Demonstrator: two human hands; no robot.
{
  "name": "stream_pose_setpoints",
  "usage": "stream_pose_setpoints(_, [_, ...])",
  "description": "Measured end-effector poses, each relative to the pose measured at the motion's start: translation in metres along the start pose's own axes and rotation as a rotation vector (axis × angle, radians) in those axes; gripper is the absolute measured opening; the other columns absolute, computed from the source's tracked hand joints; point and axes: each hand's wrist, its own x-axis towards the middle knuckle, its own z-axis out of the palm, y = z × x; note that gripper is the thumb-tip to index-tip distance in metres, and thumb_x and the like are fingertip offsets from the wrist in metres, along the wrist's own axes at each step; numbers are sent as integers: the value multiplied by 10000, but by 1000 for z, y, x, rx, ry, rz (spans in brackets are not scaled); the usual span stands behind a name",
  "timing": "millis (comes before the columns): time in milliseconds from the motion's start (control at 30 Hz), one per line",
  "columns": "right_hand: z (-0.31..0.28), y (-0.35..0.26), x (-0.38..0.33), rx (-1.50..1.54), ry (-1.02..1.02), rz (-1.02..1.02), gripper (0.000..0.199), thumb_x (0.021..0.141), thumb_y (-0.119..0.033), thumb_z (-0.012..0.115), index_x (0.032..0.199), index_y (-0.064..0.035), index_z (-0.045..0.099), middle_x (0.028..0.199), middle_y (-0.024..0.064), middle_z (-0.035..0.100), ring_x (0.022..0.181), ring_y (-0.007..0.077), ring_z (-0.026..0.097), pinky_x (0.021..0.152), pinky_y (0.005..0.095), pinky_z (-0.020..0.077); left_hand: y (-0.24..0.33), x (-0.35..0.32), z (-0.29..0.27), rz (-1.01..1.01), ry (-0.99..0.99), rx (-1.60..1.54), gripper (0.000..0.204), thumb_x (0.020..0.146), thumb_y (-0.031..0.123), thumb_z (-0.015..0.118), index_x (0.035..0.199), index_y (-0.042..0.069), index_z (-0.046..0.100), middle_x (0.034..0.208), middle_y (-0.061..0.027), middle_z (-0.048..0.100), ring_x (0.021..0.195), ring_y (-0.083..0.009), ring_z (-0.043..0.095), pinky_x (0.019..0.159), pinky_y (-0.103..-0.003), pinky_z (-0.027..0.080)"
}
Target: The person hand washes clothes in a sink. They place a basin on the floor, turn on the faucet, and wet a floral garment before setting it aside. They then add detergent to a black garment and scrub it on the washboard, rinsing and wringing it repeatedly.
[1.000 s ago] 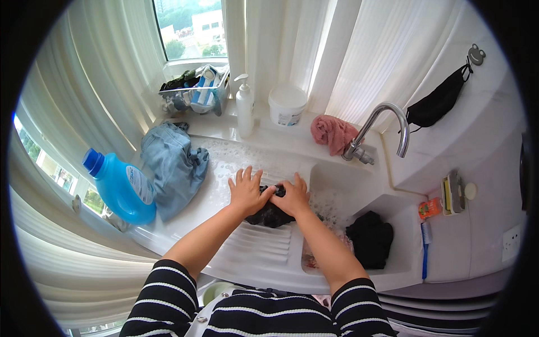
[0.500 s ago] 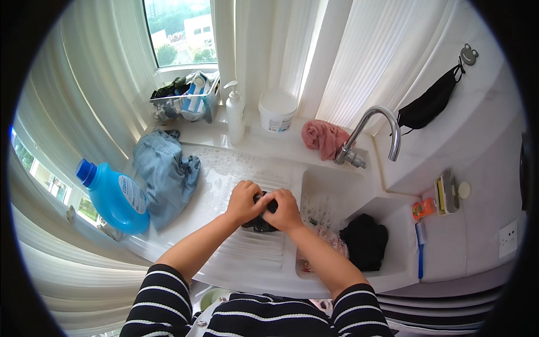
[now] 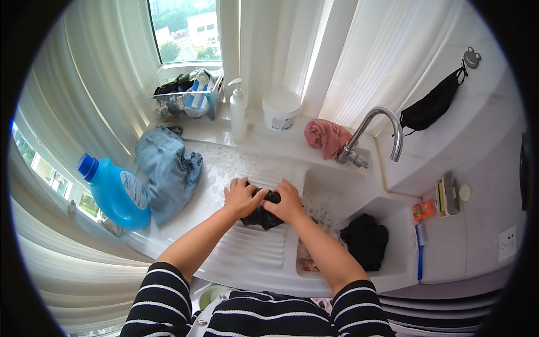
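Both my hands grip a wet black cloth (image 3: 263,218) on the ribbed washboard (image 3: 252,247) built into the white sink top. My left hand (image 3: 240,197) holds its left part, the fingers curled over it. On its right part my right hand (image 3: 285,201) is closed, thumb toward the left one. A bunched roll of the fabric shows between the hands, and a loose part hangs toward me over the ridges. In the basin (image 3: 331,182) to the right lie another black garment (image 3: 365,241) and a pinkish patterned cloth, partly behind my right forearm, among suds.
On the left are a blue detergent bottle (image 3: 115,194) and light-blue clothing (image 3: 168,174). Behind stand a wire basket (image 3: 191,95), a pump bottle (image 3: 238,112), a white tub (image 3: 281,109) and a pink towel (image 3: 325,137). The faucet (image 3: 387,112) arches over the basin; a blue brush (image 3: 420,253) lies right.
My hands have moved apart, with the right shifting slightly right and the fingers spreading over the black cloth. More of the cloth shows between and below them.
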Motion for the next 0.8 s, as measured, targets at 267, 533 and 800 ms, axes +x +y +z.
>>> stream_pose_setpoints(267, [2,10,-60,10,109,-829,377,549,-270,785,827,-98,598,1052,85,594,1014,290,552,894,451,397,-7,-58,2,657,220,-83,282,768,226,704,577,110,533,700,-72,501,723,-279,503,664,-400,383])
stream_pose_setpoints(533, [-27,-10,-14,31,-192,-115,528,603,-345,793,1001,-61,593,1284,165,516,1188,386,464,967,474,417,-3,-13,0,91,-11,-49,486,775,462,715,972,21,659,1255,-186,565,1142,-389,507,949,-488,404])
stream_pose_setpoints(800, [4,-1,-24,-52,87,-372,390,565,-271,769,821,-98,531,898,77,527,947,311,520,847,454,390,-12,-7,21,318,209,-170,272,828,310,674,755,65,582,798,-133,583,797,-356,555,715,-458,434])
